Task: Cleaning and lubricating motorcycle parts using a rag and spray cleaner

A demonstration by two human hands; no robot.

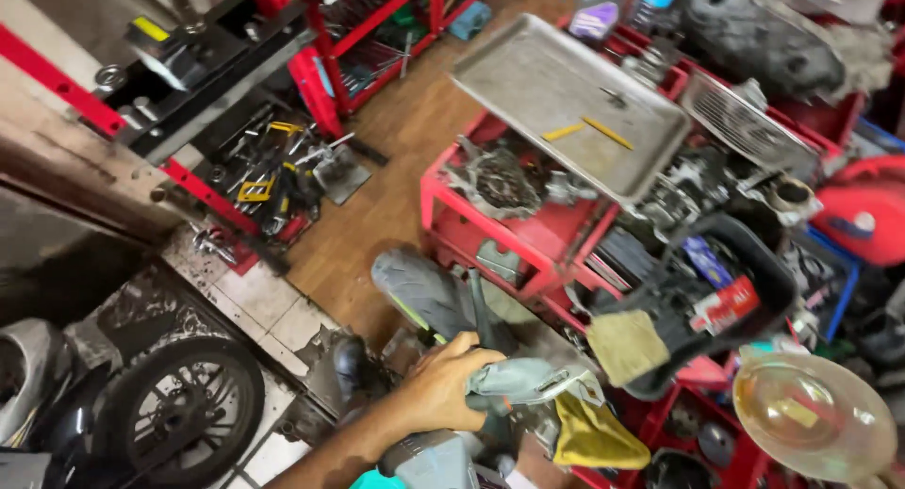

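Left hand (441, 387) grips grey cloth (514, 381).

One hand (438, 387) presses down on a grey-green rag (514, 381) bunched over a metal part, with a yellow cloth (594, 437) just beside it. Behind stands a red rack (490, 235) crowded with engine pieces, a steel tray (556, 89) holding two yellow sticks (589, 129) on top. A motorcycle wheel (179, 409) sits lower left.

One hand (436, 387) in view, bare, without glove, ring or watch. Forearm (349, 442) bare as well, no sleeve reaching down to the wrist. Other hand out of frame.
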